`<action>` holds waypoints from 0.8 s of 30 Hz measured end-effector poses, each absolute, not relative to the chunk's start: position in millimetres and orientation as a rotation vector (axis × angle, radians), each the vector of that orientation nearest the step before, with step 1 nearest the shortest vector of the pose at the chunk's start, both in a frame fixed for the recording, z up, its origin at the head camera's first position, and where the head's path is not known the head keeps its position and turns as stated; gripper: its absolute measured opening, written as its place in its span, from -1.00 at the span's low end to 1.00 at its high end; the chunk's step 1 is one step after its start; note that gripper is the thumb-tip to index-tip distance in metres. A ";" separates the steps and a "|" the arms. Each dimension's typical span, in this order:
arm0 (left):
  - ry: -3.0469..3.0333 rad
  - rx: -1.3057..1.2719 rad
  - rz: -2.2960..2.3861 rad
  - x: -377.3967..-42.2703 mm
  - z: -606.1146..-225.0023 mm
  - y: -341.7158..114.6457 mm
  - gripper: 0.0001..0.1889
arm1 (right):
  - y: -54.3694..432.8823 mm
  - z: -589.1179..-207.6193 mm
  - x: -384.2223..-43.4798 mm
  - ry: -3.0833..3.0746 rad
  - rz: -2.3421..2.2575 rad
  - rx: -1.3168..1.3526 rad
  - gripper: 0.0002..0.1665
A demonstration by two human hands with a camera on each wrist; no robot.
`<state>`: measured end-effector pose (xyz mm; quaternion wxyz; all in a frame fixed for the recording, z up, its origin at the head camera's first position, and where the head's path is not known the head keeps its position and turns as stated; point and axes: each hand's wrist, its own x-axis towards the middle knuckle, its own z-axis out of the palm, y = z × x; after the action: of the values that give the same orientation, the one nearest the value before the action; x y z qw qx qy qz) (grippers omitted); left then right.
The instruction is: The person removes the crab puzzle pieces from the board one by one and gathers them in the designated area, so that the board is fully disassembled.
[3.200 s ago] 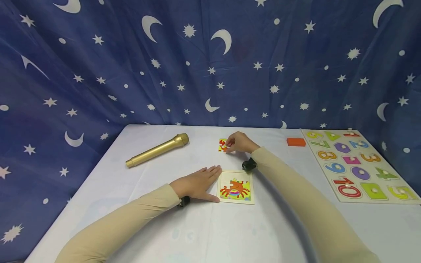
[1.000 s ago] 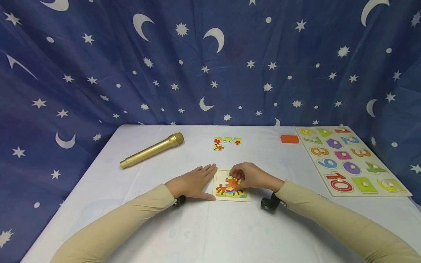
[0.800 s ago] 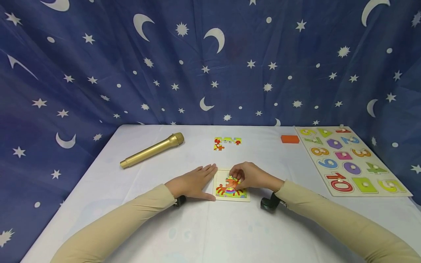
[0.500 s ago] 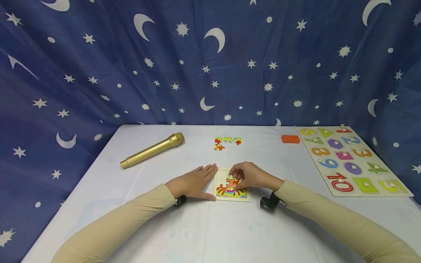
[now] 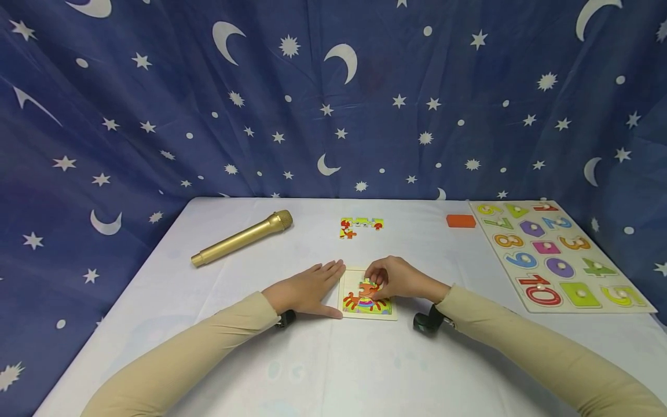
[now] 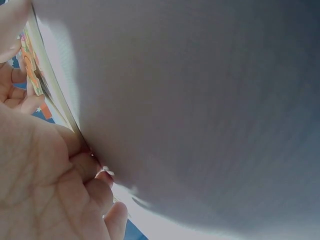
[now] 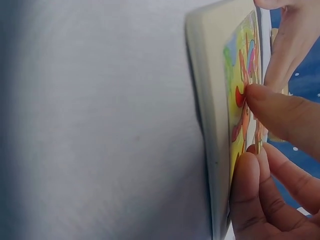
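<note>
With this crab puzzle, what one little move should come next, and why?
Probably ease the orange puzzle piece down flat: the right hand pinches it over the crab puzzle tray, and in the right wrist view it seems slightly raised. The left hand rests at the tray's left edge, which may steady it.

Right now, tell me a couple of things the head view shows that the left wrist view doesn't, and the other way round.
Only the head view shows the number board, both beige sleeves and the back of the left hand.

Only the left wrist view shows that hand's palm.

Both share the puzzle frame, the right hand at its puzzle and some blue curtain, though the left wrist camera catches these only partly.
</note>
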<state>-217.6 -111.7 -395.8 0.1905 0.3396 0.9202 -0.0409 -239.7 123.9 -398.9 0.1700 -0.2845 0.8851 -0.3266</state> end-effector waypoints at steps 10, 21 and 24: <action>2.594 0.962 -0.087 -217.8 -397.7 -112.6 0.08 | 125.2 -400.6 -240.3 2.509 -0.945 -0.809 -0.60; 2.594 0.957 -0.084 -217.8 -398.0 -112.9 0.08 | 128.5 -404.2 -241.1 2.436 -1.039 -0.717 -0.57; 2.596 0.956 -0.086 -217.7 -397.8 -112.7 0.08 | 129.1 -404.8 -241.4 2.426 -1.055 -0.704 -0.56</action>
<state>-217.7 -112.7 -397.8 0.1860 0.3394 0.9216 -0.0307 -241.4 129.1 -404.8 0.2006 -0.2520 0.8681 -0.3777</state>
